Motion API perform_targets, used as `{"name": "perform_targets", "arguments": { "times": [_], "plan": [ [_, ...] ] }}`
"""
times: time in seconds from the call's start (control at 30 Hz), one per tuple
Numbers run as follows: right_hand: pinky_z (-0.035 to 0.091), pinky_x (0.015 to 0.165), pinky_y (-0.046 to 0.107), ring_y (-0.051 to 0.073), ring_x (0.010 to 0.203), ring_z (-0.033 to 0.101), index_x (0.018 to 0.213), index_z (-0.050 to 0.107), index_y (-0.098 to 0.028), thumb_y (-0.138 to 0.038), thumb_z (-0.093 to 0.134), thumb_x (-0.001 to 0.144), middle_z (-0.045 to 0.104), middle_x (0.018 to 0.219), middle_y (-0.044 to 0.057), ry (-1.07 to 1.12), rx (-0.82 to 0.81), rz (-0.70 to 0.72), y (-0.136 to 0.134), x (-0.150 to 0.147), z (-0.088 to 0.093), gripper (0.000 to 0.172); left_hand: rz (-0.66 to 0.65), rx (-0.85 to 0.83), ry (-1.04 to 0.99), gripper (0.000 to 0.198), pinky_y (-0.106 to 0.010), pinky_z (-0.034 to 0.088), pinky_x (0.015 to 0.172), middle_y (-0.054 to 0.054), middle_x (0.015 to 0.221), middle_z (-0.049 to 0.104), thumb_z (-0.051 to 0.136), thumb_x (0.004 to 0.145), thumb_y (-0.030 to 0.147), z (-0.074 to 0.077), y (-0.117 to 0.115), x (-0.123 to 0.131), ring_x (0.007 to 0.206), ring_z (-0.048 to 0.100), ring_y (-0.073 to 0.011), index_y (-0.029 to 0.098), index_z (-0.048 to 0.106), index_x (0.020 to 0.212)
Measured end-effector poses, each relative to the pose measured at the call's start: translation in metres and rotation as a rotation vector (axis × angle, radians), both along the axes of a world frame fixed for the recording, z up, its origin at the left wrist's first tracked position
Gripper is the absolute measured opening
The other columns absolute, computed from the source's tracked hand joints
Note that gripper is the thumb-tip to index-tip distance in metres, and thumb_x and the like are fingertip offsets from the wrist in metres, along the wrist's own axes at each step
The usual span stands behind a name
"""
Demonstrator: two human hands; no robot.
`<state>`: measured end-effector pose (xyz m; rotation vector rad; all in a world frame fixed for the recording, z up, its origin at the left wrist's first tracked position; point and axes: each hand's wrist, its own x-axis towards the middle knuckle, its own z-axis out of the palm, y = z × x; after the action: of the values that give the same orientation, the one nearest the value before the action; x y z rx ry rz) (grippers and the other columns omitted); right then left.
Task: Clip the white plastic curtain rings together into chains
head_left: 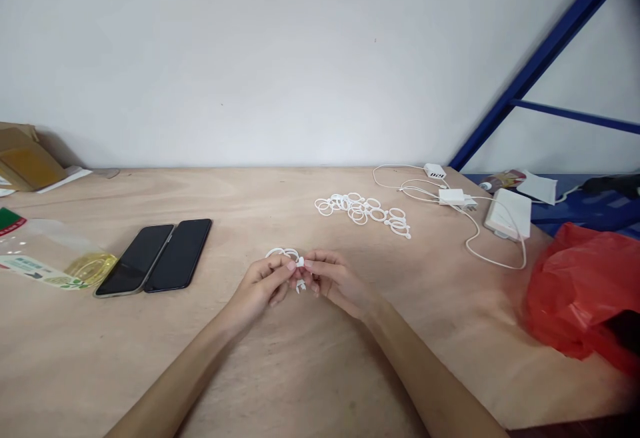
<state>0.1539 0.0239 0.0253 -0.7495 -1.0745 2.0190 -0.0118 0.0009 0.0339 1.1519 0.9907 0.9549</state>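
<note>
My left hand [263, 284] and my right hand [334, 281] meet over the middle of the wooden table [300, 371], fingertips pinched together on a small white plastic ring piece [300, 263]. Another bit of white plastic [301, 286] shows just below the fingers. A few white rings [283, 253] lie on the table right behind my hands. Farther back and to the right lies a scattered pile of several white rings [364, 210].
Two dark phones [156, 256] lie side by side at the left, next to a clear plastic bag with yellow rings [75, 266]. White chargers with cables [453, 197] and a white power bank [509, 214] sit at the back right. A red plastic bag [583, 291] rests at the right edge.
</note>
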Motion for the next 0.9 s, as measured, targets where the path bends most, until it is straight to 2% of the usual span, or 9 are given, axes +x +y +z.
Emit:
{"name": "perform_targets", "arguments": {
  "times": [0.13,0.27,0.33,0.5,0.67,0.8,0.9],
  "plan": [
    [0.027,0.053,0.023,0.007,0.052,0.037,0.063,0.063,-0.014,-0.034,0.071,0.075,0.05,0.057,-0.002,0.046,-0.019,0.04,-0.001,-0.001,0.0,0.025,-0.031,-0.181,-0.261,0.025,-0.02,0.023,0.045,0.002,0.061,0.05,0.067,0.077,0.034,0.003,-0.001,0.0,0.045,0.026,-0.0035,0.012,0.06,0.066],
    [0.031,0.059,0.024,0.008,0.056,0.035,0.059,0.061,-0.015,-0.03,0.075,0.072,0.044,0.056,-0.004,0.225,-0.052,0.009,-0.004,-0.009,-0.002,0.025,-0.016,-0.204,-0.451,0.021,-0.018,0.037,0.058,0.001,0.063,0.05,0.07,0.075,0.027,-0.001,-0.001,0.003,0.055,0.037,-0.0064,0.012,0.061,0.064],
    [0.032,0.062,0.025,0.009,0.059,0.036,0.057,0.06,-0.016,-0.03,0.075,0.073,0.043,0.057,-0.003,0.28,-0.057,0.003,-0.005,-0.013,-0.004,0.026,-0.026,-0.199,-0.508,0.019,-0.02,0.041,0.066,0.001,0.062,0.049,0.071,0.075,0.025,-0.004,-0.002,0.004,0.056,0.038,-0.0068,0.013,0.061,0.063],
    [0.032,0.062,0.026,0.01,0.059,0.034,0.057,0.06,-0.017,-0.03,0.075,0.072,0.043,0.058,-0.003,0.397,-0.075,-0.013,-0.01,-0.016,-0.007,0.026,-0.034,-0.203,-0.539,0.021,-0.019,0.037,0.058,0.001,0.06,0.05,0.073,0.073,0.027,-0.005,-0.005,0.003,0.053,0.035,-0.0067,0.013,0.062,0.062],
    [0.033,0.063,0.025,0.01,0.059,0.033,0.058,0.058,-0.017,-0.029,0.074,0.072,0.041,0.059,-0.003,0.507,-0.141,-0.077,-0.012,-0.013,-0.001,0.024,-0.043,-0.201,-0.694,0.022,-0.021,0.039,0.061,0.002,0.058,0.046,0.073,0.073,0.029,-0.001,-0.007,0.002,0.053,0.037,-0.0075,0.015,0.06,0.061],
    [0.033,0.061,0.026,0.01,0.057,0.034,0.058,0.057,-0.017,-0.028,0.071,0.074,0.043,0.057,-0.003,0.463,-0.165,-0.073,-0.009,-0.013,-0.001,0.024,0.008,-0.189,-0.56,0.022,-0.023,0.038,0.061,0.001,0.062,0.048,0.07,0.076,0.031,-0.001,-0.006,0.002,0.057,0.04,-0.0091,0.015,0.061,0.063],
    [0.033,0.06,0.026,0.01,0.057,0.035,0.06,0.059,-0.017,-0.028,0.072,0.072,0.049,0.061,-0.002,0.374,-0.154,-0.104,-0.007,-0.013,-0.003,0.021,0.047,-0.091,-0.353,0.024,-0.025,0.038,0.063,0.001,0.06,0.047,0.069,0.074,0.037,-0.001,-0.003,-0.002,0.059,0.042,-0.0105,0.015,0.065,0.065]
  ]
}}
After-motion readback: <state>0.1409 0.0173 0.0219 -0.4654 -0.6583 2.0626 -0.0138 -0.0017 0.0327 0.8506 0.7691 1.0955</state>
